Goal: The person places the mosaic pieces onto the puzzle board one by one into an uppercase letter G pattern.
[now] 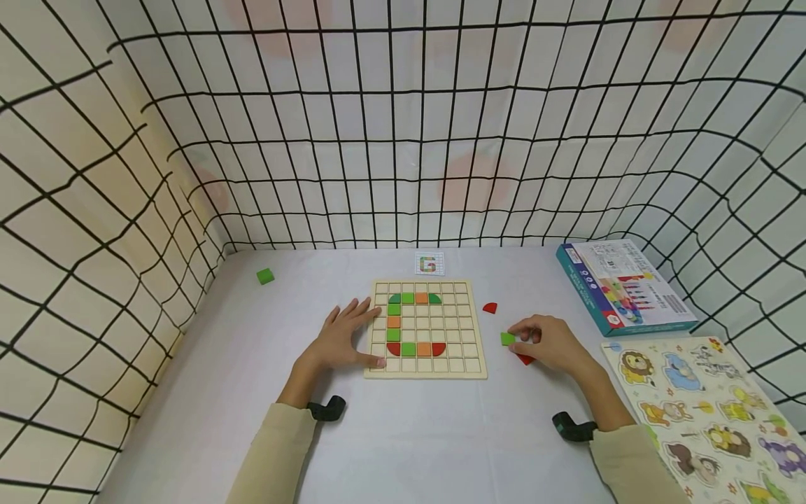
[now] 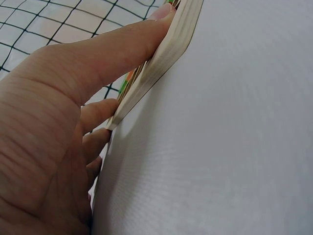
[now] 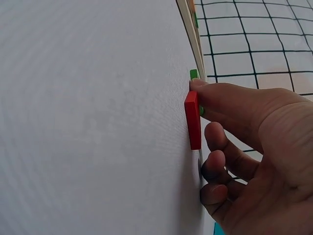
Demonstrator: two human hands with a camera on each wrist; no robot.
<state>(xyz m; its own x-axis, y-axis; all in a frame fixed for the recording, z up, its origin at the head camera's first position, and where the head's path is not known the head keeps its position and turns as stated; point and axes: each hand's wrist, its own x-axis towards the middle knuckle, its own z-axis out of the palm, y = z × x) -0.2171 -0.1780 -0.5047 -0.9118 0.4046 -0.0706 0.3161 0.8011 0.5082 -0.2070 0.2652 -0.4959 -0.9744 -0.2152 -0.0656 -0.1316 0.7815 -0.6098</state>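
Note:
A wooden grid board (image 1: 462,329) lies mid-table, with green, orange and red pieces set in it in a C-like shape. My left hand (image 1: 343,339) rests at its left edge, fingers spread, the thumb on the near left corner and a fingertip on the left rim. To the right of the board, my right hand (image 1: 550,343) pinches a green square tile (image 1: 507,339) between thumb and forefinger. Just under that hand is a red piece (image 3: 193,122), partly covered in the head view. A red quarter-circle piece (image 1: 490,308) lies beside the board's right edge.
Behind the board lies a small card (image 1: 430,255) printed with a G pattern. Another green piece (image 1: 265,276) sits at the far left. A teal-sided box (image 1: 579,294) and an animal puzzle board (image 1: 693,399) occupy the right side. Black netting (image 1: 393,140) surrounds the table's back and sides.

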